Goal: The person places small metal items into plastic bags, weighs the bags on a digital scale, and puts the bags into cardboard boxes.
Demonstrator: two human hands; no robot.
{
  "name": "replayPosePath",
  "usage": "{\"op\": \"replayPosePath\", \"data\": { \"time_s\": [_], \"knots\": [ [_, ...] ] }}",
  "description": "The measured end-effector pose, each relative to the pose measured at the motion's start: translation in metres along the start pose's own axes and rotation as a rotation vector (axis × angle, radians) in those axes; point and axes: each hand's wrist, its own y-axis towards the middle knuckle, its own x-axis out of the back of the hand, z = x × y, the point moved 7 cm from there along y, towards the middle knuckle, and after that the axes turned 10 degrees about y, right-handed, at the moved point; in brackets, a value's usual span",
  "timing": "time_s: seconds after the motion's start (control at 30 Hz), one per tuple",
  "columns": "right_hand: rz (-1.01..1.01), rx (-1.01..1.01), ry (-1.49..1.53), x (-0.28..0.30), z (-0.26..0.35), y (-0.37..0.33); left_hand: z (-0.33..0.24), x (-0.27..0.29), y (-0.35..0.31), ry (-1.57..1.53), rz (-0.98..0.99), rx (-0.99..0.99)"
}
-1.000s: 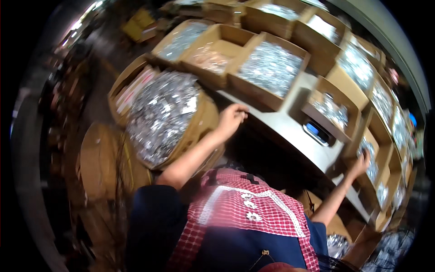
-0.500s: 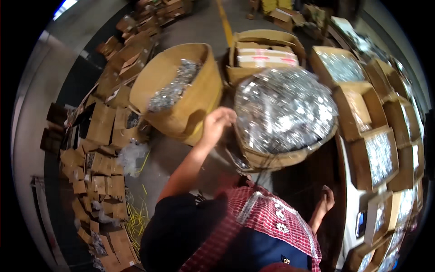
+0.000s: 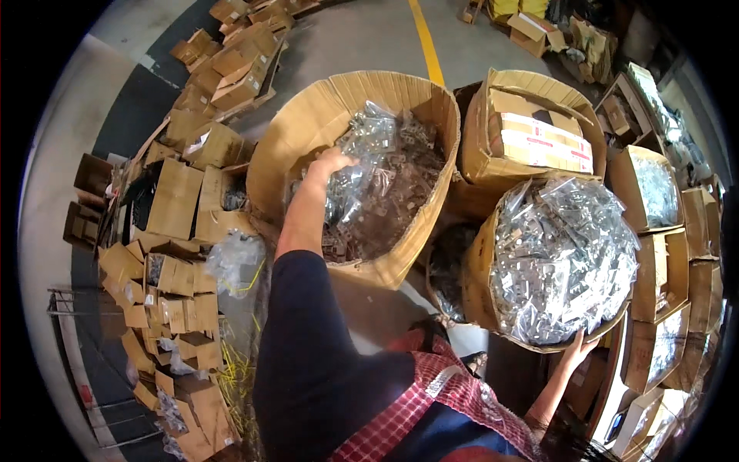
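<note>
At the left stands a big cardboard carton point(image 3: 281, 123) with a loose pile of small metal parts point(image 3: 396, 208) and clear plastic bags inside. My left hand point(image 3: 332, 163) reaches into it, fingers curled at a clear plastic bag of parts point(image 3: 369, 138); some fingertips are hidden. To the right, a second large carton point(image 3: 479, 269) is heaped above its rim with shiny clear bags of metal parts point(image 3: 562, 258). At that carton's near rim is my right hand point(image 3: 577, 353), its thumb and fingers over the edge.
Behind the heaped carton stands another carton point(image 3: 493, 142) holding a taped box point(image 3: 543, 142). Open boxes of bagged parts point(image 3: 654, 192) line the right side. Flattened cartons point(image 3: 173, 200), a crumpled plastic bag point(image 3: 233, 262) and yellow straps point(image 3: 239, 377) lie at left.
My left hand has moved from between the two cartons into the left one, onto the bags. My right hand, formerly hanging free, is now at the right carton's rim. The view has shifted left.
</note>
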Motion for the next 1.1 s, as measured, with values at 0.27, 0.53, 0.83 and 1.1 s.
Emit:
{"op": "replayPosePath", "data": {
  "time_s": [0.27, 0.53, 0.83, 1.1],
  "knots": [
    [-0.169, -0.064, -0.046, -0.011, 0.011, -0.01, 0.039, 0.028, 0.022, -0.124, -0.258, -0.166],
    [-0.198, -0.142, -0.105, 0.005, -0.007, -0.004, 0.068, 0.049, 0.029, -0.361, -0.739, -0.157],
    [-0.183, -0.104, -0.08, -0.005, 0.001, -0.01, 0.107, 0.15, 0.019, -1.269, -0.786, -0.191],
    [-0.266, -0.158, -0.078, 0.0, -0.002, -0.013, 0.032, 0.031, -0.014, 0.148, 0.304, -0.038]
  ]
}}
